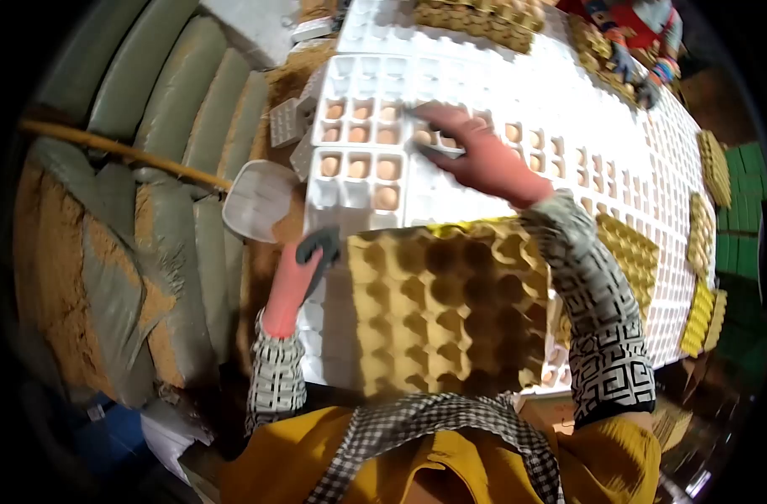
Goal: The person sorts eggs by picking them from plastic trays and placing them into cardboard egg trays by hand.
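Observation:
Both hands wear pink gloves with dark grey fingers. My right hand (476, 155) reaches over the white trays, its fingers and thumb apart, above brown eggs in the cups. It holds nothing that I can see. Nearer the left edge of the trays, my left hand (303, 269) has its fingers curled in; what they hold, if anything, is hidden. Several eggs (359, 166) sit in the white foam tray (323, 197) between the hands. A tan cardboard egg tray (434, 307) with bare cups lies in front of my body.
At the left are stacked grey-green sacks (177, 92) and a white scoop (261, 202) with a wooden handle. More cardboard trays (627, 252) lie right of my right arm and at the far edge. Another person's gloved hands (635, 76) are at the top right.

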Motion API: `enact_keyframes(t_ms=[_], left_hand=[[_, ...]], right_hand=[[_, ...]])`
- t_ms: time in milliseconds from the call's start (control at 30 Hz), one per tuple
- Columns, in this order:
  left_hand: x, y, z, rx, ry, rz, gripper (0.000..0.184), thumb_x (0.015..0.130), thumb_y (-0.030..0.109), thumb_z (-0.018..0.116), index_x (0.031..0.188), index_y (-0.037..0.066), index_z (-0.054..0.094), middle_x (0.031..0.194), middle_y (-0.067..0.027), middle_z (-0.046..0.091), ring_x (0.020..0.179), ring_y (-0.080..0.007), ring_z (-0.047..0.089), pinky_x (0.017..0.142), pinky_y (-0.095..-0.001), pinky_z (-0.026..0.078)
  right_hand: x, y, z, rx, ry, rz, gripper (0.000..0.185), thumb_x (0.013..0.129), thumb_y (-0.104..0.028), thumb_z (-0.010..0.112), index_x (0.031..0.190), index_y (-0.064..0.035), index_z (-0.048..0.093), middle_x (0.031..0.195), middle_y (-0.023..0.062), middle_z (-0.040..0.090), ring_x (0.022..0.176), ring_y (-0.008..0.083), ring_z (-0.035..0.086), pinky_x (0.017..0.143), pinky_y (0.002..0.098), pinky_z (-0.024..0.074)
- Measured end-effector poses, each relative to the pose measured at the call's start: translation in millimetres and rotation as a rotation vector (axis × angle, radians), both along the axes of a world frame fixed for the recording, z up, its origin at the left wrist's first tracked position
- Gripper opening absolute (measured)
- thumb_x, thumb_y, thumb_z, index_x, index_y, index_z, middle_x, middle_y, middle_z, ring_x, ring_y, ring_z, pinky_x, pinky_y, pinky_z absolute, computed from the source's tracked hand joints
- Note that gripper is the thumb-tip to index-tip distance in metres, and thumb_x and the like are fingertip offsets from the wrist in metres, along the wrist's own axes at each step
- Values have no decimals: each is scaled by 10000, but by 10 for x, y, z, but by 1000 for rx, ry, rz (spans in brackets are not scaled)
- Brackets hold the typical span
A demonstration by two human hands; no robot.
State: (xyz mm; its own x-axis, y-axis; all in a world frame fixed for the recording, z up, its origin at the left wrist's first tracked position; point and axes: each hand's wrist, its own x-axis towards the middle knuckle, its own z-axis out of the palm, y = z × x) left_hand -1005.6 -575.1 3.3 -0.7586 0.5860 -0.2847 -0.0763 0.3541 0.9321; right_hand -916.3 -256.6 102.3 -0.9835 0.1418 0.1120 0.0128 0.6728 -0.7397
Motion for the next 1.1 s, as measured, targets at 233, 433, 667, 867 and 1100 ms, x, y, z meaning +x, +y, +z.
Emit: enact_keyframes(t_ms=[233,433,667,867,1100], left_hand=[[689,-168,125,-359,306,-91,454,842,216,746,1214,-8,614,1127,-180,652,1047,-279,625,919,-379,482],[1222,629,1186,127,80,-217,339,966,152,576,1239,-50,594,1097,-96,665,958,-154,628,869,-284,481],[2280,1181,1044,62,468,-423,337,879,23,611,1214,13,636,1070,-128,687,955,-208,661,843,-321,503],[2280,1339,819,-151,937,-390,386,802,144,701,1179,67,660,1126,-124,671,1021,-296,624,919,-395,470],[1813,1659,745,-613,831,-480,428,745,339,734,1102,113,668,1050,-97,665,997,-289,609,889,-417,458]], right_hand=[[2642,-217,22,64,-847,-232,711,916,-393,629,1520,-198,308,963,161,692,791,275,676,776,384,541],[3938,-213,24,-132,45,-802,519,759,-105,636,1277,-80,614,1125,166,666,1070,305,612,966,377,471],[7478,1618,-406,-152,348,-1705,376,885,-121,641,1194,93,619,1093,105,679,965,176,615,843,322,499],[8050,1658,-925,496,-728,-1673,627,919,-472,563,1461,-188,430,1247,135,645,1112,342,607,937,418,463],[4405,400,-400,-9,-138,-715,538,880,-327,686,1377,-188,536,918,103,690,848,237,667,782,365,525]])
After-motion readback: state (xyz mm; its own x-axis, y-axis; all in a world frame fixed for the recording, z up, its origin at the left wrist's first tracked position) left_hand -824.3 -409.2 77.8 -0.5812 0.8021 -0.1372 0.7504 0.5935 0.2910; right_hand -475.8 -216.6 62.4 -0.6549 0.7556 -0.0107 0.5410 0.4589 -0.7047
